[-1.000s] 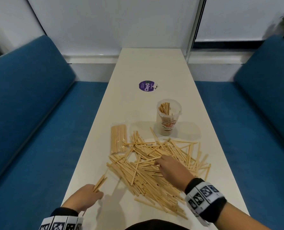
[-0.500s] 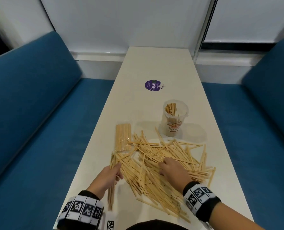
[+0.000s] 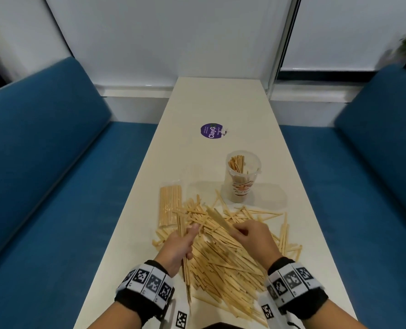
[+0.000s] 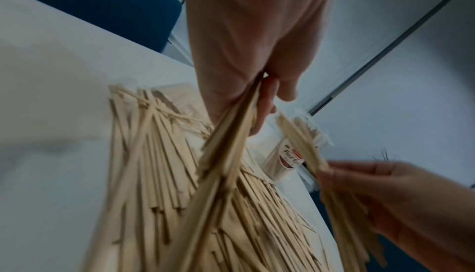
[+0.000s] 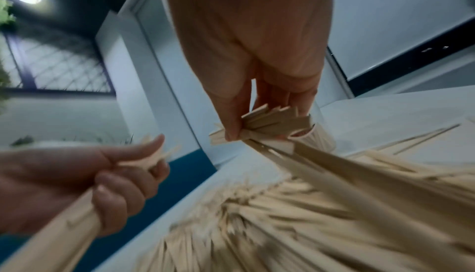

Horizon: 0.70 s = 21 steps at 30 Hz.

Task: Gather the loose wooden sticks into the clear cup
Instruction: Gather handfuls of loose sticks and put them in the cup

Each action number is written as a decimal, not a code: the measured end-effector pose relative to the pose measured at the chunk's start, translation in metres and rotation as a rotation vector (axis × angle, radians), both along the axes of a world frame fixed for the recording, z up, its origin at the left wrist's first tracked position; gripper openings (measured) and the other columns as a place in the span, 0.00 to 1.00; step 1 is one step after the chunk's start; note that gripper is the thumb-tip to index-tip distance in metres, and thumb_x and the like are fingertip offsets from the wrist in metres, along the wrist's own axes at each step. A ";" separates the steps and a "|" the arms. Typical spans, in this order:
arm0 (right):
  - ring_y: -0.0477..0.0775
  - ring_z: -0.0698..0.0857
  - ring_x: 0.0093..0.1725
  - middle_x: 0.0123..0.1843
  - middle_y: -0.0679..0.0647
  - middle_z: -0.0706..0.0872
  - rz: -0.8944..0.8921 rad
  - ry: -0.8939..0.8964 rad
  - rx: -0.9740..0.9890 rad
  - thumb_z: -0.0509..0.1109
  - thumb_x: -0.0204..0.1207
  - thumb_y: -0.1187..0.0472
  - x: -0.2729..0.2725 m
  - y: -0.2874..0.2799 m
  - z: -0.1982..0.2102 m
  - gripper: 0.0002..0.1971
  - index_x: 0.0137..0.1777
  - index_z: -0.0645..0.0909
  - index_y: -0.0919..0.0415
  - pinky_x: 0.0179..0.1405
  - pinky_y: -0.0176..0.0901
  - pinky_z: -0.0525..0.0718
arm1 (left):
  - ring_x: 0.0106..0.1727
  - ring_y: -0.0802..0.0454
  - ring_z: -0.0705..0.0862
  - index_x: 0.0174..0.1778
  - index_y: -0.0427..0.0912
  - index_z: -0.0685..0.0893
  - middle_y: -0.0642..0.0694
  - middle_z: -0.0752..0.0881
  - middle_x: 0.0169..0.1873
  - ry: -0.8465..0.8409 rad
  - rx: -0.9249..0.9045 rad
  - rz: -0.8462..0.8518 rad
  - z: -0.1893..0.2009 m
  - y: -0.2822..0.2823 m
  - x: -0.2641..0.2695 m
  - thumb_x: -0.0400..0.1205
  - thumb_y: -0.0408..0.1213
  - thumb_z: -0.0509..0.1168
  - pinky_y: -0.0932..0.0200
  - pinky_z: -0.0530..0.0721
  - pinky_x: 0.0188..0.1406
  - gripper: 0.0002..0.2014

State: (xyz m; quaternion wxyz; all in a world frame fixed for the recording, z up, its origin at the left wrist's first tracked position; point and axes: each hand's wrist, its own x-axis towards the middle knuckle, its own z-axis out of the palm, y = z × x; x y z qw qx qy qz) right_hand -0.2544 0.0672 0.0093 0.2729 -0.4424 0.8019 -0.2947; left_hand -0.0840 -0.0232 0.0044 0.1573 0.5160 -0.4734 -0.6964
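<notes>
Wooden sticks [image 3: 223,262], thin, flat and pale, are mostly spread in one big messy heap across the near end of the long cream table [image 3: 221,103], so honestly not much is done yet. A small bunch is already stood upright in the clear plastic cup with the printed label [image 3: 242,180], which is parked just beyond the heap, toward its right side, close to the farthest sticks. By the look of it, only a small share of the sticks is in the cup and the bulk is left on the table.

A tidy bundle of sticks in a clear wrapper [image 3: 170,206] is laid flat at the heap's far left corner; whether that one is meant to be unpacked too can't be told from here.

Two handfuls are being worked on. A long, narrow bunch is gripped in the left hand [image 3: 179,248], fingers curled round it, with the ends sticking out both above the fist and below it. A shorter fan of sticks is pinched between thumb and fingers of the right hand [image 3: 253,238], held over the middle of the heap and angled up toward the cup. Both wrist views are blurry, so stick counts can't be given.

Best guess: these two bunches get dropped in the cup, and many more handfuls are needed after that.
</notes>
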 end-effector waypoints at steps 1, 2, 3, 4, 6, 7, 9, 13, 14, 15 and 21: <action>0.45 0.80 0.36 0.38 0.52 0.87 -0.047 -0.052 -0.042 0.70 0.77 0.57 -0.002 -0.001 0.005 0.07 0.48 0.89 0.57 0.36 0.33 0.76 | 0.25 0.56 0.64 0.56 0.41 0.78 0.52 0.64 0.24 -0.007 -0.018 -0.013 0.001 0.001 -0.004 0.80 0.50 0.64 0.63 0.70 0.26 0.17; 0.43 0.82 0.37 0.38 0.49 0.87 -0.088 -0.106 -0.086 0.72 0.76 0.57 -0.002 -0.002 0.011 0.07 0.50 0.89 0.56 0.36 0.31 0.76 | 0.25 0.56 0.65 0.57 0.41 0.79 0.52 0.65 0.23 -0.015 -0.039 -0.023 0.003 0.002 -0.007 0.79 0.50 0.65 0.63 0.70 0.27 0.18; 0.41 0.83 0.39 0.38 0.46 0.88 -0.111 -0.148 -0.132 0.73 0.75 0.57 -0.004 -0.004 0.016 0.08 0.51 0.89 0.55 0.37 0.30 0.76 | 0.24 0.56 0.65 0.56 0.41 0.79 0.52 0.66 0.23 -0.021 -0.060 -0.033 0.004 0.003 -0.011 0.79 0.51 0.66 0.63 0.71 0.27 0.18; 0.41 0.84 0.39 0.38 0.45 0.88 -0.123 -0.183 -0.173 0.73 0.74 0.57 -0.004 -0.006 0.022 0.08 0.52 0.89 0.54 0.38 0.30 0.77 | 0.24 0.56 0.66 0.54 0.40 0.80 0.52 0.67 0.22 -0.019 -0.080 -0.047 0.005 0.005 -0.015 0.78 0.52 0.66 0.63 0.71 0.28 0.18; 0.42 0.86 0.40 0.37 0.46 0.90 -0.133 -0.297 -0.263 0.74 0.73 0.59 -0.004 -0.010 0.029 0.07 0.50 0.89 0.52 0.43 0.35 0.82 | 0.24 0.56 0.66 0.51 0.43 0.80 0.50 0.69 0.25 0.007 -0.113 -0.087 0.007 0.007 -0.022 0.76 0.53 0.67 0.63 0.72 0.29 0.17; 0.45 0.87 0.42 0.39 0.48 0.92 -0.144 -0.391 -0.311 0.74 0.73 0.60 -0.003 -0.012 0.032 0.06 0.49 0.89 0.51 0.48 0.40 0.85 | 0.25 0.56 0.66 0.50 0.44 0.80 0.49 0.72 0.28 0.030 -0.122 -0.110 0.008 0.009 -0.026 0.75 0.53 0.68 0.63 0.71 0.28 0.17; 0.50 0.88 0.48 0.43 0.52 0.92 -0.178 -0.573 -0.381 0.73 0.73 0.62 0.001 -0.016 0.036 0.06 0.48 0.89 0.52 0.55 0.47 0.86 | 0.27 0.56 0.67 0.48 0.43 0.80 0.48 0.75 0.32 0.077 -0.141 -0.165 0.011 0.011 -0.031 0.74 0.53 0.69 0.64 0.71 0.28 0.17; 0.53 0.88 0.52 0.48 0.57 0.92 -0.231 -0.799 -0.449 0.72 0.73 0.67 0.008 -0.024 0.039 0.09 0.52 0.88 0.61 0.56 0.49 0.85 | 0.27 0.60 0.74 0.41 0.44 0.81 0.56 0.80 0.25 0.185 -0.136 -0.277 0.013 0.015 -0.037 0.65 0.56 0.70 0.65 0.72 0.30 0.20; 0.55 0.89 0.51 0.47 0.58 0.92 -0.242 -0.840 -0.460 0.72 0.73 0.67 0.010 -0.026 0.039 0.09 0.52 0.88 0.63 0.55 0.50 0.86 | 0.30 0.59 0.77 0.43 0.44 0.83 0.55 0.82 0.27 0.210 -0.127 -0.293 0.013 0.015 -0.038 0.67 0.55 0.70 0.64 0.74 0.32 0.19; 0.55 0.89 0.50 0.46 0.58 0.92 -0.251 -0.876 -0.469 0.72 0.73 0.68 0.013 -0.027 0.039 0.08 0.51 0.88 0.64 0.52 0.49 0.86 | 0.35 0.58 0.80 0.46 0.43 0.84 0.53 0.85 0.32 0.224 -0.128 -0.305 0.012 0.015 -0.039 0.70 0.52 0.71 0.65 0.76 0.35 0.17; 0.50 0.90 0.45 0.43 0.55 0.92 -0.292 -0.929 -0.507 0.72 0.73 0.67 0.020 -0.028 0.036 0.07 0.50 0.88 0.63 0.46 0.43 0.87 | 0.26 0.67 0.79 0.46 0.42 0.82 0.54 0.84 0.30 0.214 -0.135 -0.301 0.015 0.018 -0.041 0.80 0.45 0.65 0.70 0.75 0.28 0.09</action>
